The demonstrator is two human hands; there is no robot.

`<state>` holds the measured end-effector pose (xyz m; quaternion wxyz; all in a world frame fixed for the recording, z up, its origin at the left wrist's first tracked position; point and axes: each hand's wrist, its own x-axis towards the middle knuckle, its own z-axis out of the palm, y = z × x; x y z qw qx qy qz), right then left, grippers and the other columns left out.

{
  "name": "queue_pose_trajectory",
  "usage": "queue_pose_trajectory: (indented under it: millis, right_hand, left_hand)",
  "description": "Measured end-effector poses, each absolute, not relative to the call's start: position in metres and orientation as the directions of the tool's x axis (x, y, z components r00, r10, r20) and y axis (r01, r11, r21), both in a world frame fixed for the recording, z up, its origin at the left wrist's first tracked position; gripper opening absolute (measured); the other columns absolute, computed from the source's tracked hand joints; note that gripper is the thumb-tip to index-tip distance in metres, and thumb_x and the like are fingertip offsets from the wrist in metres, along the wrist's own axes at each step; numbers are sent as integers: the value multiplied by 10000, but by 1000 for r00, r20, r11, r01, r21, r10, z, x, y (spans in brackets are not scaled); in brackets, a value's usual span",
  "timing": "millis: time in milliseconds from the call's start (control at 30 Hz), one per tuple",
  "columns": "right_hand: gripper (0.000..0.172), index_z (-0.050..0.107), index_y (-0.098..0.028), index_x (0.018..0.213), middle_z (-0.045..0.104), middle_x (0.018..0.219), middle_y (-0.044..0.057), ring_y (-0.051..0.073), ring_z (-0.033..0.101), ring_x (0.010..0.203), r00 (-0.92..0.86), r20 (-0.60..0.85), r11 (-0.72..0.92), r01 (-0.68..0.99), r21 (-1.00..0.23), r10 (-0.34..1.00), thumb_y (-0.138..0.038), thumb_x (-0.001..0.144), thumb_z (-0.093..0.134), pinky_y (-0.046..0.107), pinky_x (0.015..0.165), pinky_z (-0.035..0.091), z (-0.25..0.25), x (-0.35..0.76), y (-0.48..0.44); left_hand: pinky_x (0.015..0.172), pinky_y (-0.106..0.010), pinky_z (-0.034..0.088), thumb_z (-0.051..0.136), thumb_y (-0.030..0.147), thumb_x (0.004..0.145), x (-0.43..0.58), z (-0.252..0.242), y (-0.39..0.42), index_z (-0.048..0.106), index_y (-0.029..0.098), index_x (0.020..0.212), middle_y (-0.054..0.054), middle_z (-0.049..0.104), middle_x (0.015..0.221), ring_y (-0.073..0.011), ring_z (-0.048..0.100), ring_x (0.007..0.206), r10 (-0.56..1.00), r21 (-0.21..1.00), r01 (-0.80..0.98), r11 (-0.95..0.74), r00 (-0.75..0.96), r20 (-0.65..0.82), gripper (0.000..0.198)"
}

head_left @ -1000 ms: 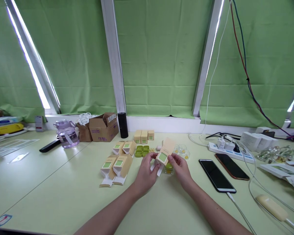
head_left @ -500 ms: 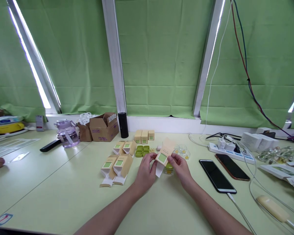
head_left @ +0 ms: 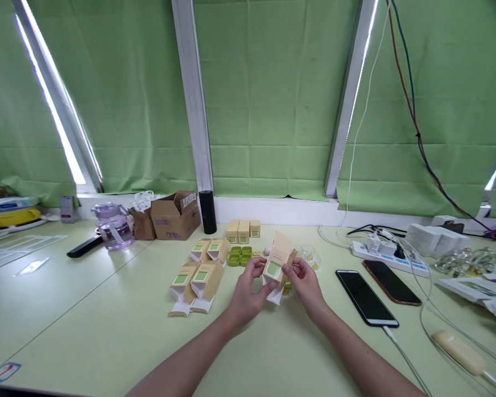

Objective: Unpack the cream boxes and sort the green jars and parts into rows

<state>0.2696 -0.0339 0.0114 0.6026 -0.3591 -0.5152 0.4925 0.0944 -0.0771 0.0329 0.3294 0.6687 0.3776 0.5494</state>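
The person's left hand (head_left: 248,293) and right hand (head_left: 308,286) both have the fingers closed on one small tan cardboard box (head_left: 274,269) with open flaps, above the pale green desk (head_left: 256,358). Toward its nine o'clock lie four similar tan boxes (head_left: 204,277); toward ten, green square cups (head_left: 240,256).

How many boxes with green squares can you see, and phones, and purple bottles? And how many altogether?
Boxes with green squares: 8
Phones: 2
Purple bottle: 1
Total: 11
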Motion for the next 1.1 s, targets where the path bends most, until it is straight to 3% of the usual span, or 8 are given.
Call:
queue_pose_trajectory:
  millis: [100, 267, 433, 533, 667, 833, 1100]
  right_hand:
    - [553, 674, -214, 1041, 783, 1053, 128, 308, 742, 981, -19, 296, 287, -197, -937, 955, -635, 718, 828, 412, 819, 603, 11, 269, -34]
    - [577, 680, -222, 1138, 759, 1163, 138, 313, 710, 1078, -37, 351, 340, -175, -924, 936, -595, 725, 834, 427, 866, 597, 11, 266, -37]
    - [466, 767, -204, 1032, 770, 1051, 121, 308, 694, 997, -86, 376, 373, -44, -927, 923, -601, 789, 766, 432, 880, 564, 8, 269, -37]
    - [432, 792, -198, 962, 762, 1000, 113, 290, 679, 932, -63, 389, 392, 31, -920, 919, -600, 819, 730, 412, 843, 549, 5, 273, -36]
    - [397, 774, -192, 836, 742, 916, 93, 260, 653, 860, -46, 397, 400, 74, -914, 917, -586, 821, 726, 371, 801, 525, 5, 275, -36]
    - [373, 741, -189, 762, 711, 821, 66, 231, 620, 787, -51, 391, 394, 73, -916, 919, -559, 807, 736, 335, 748, 500, 8, 274, -38]
    - [466, 740, -173, 781, 724, 758, 61, 216, 615, 693, -132, 297, 286, -95, -954, 946, -634, 728, 785, 323, 673, 496, 7, 272, -37]
  left_hand:
    - [969, -403, 517, 700, 424, 909, 94, 34, -76, 542, 213, 1241, -117, 704, 1211, -265, 682, 1114, 877, 875, 88, -476, 123, 465, 423]
    - [806, -337, 553, 730, 551, 861, 94, 30, -68, 574, 179, 1135, -127, 717, 1117, -220, 707, 908, 926, 929, -49, -366, 78, 369, 487]
    - [721, -292, 539, 824, 540, 768, 95, 32, -64, 549, 194, 1031, -39, 729, 823, -187, 701, 762, 954, 931, -234, -282, 29, 297, 514]
    - [693, -281, 529, 870, 530, 706, 95, 34, -64, 550, 198, 973, -12, 715, 754, -178, 692, 712, 964, 930, -271, -249, 24, 265, 533]
    - [732, -290, 540, 864, 507, 728, 94, 35, -63, 613, 184, 990, -47, 750, 849, -199, 713, 786, 961, 931, -269, -248, 56, 272, 486]
    - [912, -377, 562, 838, 498, 773, 92, 31, -61, 689, 153, 1108, -127, 777, 1076, -271, 739, 984, 955, 928, -284, -241, 100, 278, 504]
    - [817, -391, 589, 886, 447, 722, 88, 25, -56, 720, 135, 1137, -153, 794, 1075, -306, 769, 921, 975, 920, -378, -103, 146, 169, 544]
